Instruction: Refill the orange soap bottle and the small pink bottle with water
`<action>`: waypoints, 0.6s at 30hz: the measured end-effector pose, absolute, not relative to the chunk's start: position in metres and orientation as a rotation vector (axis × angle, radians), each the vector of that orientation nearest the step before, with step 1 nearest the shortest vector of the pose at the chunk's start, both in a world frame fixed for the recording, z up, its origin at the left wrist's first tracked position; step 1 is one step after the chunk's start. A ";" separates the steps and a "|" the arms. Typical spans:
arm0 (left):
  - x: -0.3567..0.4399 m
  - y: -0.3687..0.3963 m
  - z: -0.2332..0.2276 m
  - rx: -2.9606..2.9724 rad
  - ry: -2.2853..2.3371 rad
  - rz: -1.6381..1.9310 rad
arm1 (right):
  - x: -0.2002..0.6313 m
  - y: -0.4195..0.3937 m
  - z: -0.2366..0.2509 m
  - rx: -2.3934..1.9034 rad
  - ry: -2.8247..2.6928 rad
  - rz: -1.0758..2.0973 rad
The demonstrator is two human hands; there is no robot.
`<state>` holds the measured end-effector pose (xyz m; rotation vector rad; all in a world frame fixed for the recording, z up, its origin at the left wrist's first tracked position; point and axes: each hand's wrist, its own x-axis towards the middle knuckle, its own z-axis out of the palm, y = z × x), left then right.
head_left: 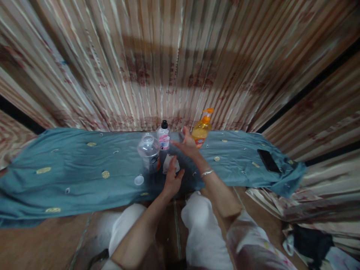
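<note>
My left hand [172, 180] hovers at the front of the cloth-covered table, fingers apart. Just beyond its fingertips lies a small white crumpled piece [167, 162], partly hidden by the hand; whether it is tissue or plastic I cannot tell. My right hand [188, 145] is open too, thumb and fingers spread. It is between a clear bottle with a black cap and pink label [164, 137] and an orange pump bottle [200, 131], which looks tilted. A clear plastic cup with a domed lid [149, 152] stands left of the hands. Neither hand holds anything visible.
A small white round lid [138, 180] lies near the front edge. At the right end of the blue-green cloth [78, 161] rests a black phone [268, 161]. Patterned curtains [157, 67] hang close behind and at the sides. Dark items [312, 243] lie at lower right.
</note>
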<state>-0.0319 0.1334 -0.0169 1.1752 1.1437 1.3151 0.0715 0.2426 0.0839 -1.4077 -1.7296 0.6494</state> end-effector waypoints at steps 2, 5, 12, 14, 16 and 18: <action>-0.042 0.129 -0.017 1.219 1.123 1.318 | 0.058 0.258 0.086 -1.402 -1.728 0.696; -0.056 0.125 -0.016 1.290 1.120 1.307 | 0.041 0.277 0.080 -1.398 -1.683 0.768; -0.068 0.116 -0.007 1.324 1.112 1.276 | 0.015 0.291 0.072 -1.427 -1.677 0.826; -0.069 0.116 -0.005 1.317 1.110 1.289 | 0.013 0.292 0.075 -1.456 -1.703 0.813; -0.069 0.117 -0.003 1.328 1.106 1.303 | 0.016 0.291 0.079 -1.505 -1.694 0.764; -0.068 0.117 0.000 1.385 1.106 1.308 | 0.026 0.285 0.084 -1.545 -1.644 0.672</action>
